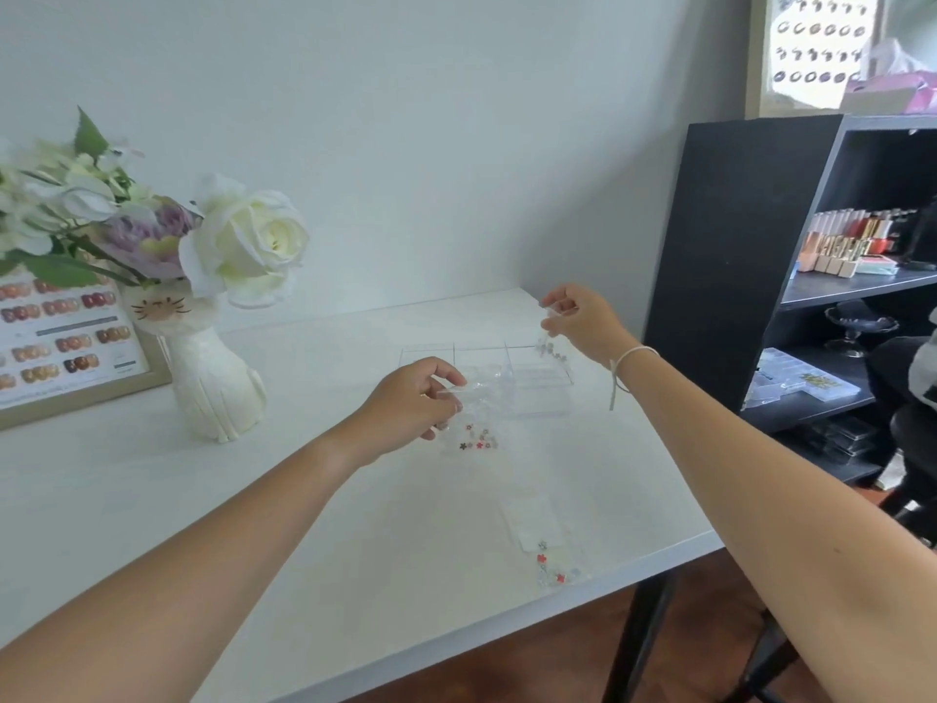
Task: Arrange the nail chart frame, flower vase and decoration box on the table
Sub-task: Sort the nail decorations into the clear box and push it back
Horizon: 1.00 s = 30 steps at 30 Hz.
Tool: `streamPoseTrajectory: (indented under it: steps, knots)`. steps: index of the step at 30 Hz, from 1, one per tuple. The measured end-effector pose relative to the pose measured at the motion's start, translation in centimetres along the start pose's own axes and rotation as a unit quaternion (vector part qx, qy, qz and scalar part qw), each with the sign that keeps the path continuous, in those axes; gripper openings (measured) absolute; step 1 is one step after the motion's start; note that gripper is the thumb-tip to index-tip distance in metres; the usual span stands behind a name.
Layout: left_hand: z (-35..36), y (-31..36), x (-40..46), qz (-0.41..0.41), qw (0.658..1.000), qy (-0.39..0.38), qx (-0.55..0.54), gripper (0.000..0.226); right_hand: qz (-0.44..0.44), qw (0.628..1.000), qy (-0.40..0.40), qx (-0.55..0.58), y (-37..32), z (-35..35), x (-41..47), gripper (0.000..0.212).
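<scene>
A clear decoration box [537, 398] with dividers sits on the white table [284, 499], middle right. My left hand [410, 405] pinches a clear packet of small flower charms [474, 438] just in front of the box. Above the box's far right corner, my right hand [578, 319] holds a second small clear packet [547, 347] with tiny pieces hanging from it. The white cat-shaped flower vase [215, 383] with white and lilac flowers stands at the left. Behind it leans the nail chart frame [66, 347], partly hidden by the flowers.
A third clear packet of charms [550, 555] lies near the table's front right edge. A black shelf unit [750, 256] with polish bottles and plastic cases stands right of the table. Another nail chart [816, 43] rests on top of it.
</scene>
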State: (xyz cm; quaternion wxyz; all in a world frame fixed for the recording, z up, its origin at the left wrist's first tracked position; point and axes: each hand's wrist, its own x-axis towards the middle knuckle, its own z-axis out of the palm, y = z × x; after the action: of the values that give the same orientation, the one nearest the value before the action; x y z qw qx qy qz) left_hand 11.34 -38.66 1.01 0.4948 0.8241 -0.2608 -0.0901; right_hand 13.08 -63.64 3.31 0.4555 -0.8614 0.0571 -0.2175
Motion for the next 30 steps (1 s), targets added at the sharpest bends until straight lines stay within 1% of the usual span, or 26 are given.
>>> streamPoseTrajectory:
  steps: [6,11,18,21,23,25,27,30]
  knots:
    - [-0.9,-0.5,0.3,0.002,1.000,0.008,-0.006,0.018,-0.037,0.995,-0.077,-0.052,0.7,2.1,1.0,0.020]
    - [-1.5,-0.9,0.6,0.000,1.000,0.013,-0.005,0.019,-0.046,0.979,-0.166,-0.106,1.6,2.9,0.8,0.021]
    - [-1.6,-1.2,1.3,0.002,1.000,0.015,-0.012,0.020,-0.028,0.965,-0.218,-0.140,1.3,2.4,1.3,0.023]
    - [-1.5,-1.3,1.5,0.000,1.000,0.014,-0.012,0.020,-0.018,0.956,-0.244,-0.163,1.2,2.5,1.5,0.027]
    - [-1.6,-1.3,1.7,0.000,1.000,0.015,-0.013,0.020,-0.021,0.953,-0.248,-0.170,1.2,2.5,1.5,0.031]
    - [-1.6,-1.2,1.8,0.002,1.000,0.015,-0.015,0.020,-0.030,0.957,-0.234,-0.167,1.3,2.4,1.6,0.033]
    - [-1.6,-1.1,2.1,0.005,1.000,0.016,-0.016,0.020,-0.046,0.963,-0.205,-0.168,1.3,2.0,1.8,0.033]
    - [-1.5,-0.8,2.6,0.011,1.000,0.021,-0.012,0.021,-0.080,0.975,-0.132,-0.161,1.6,1.3,1.8,0.024]
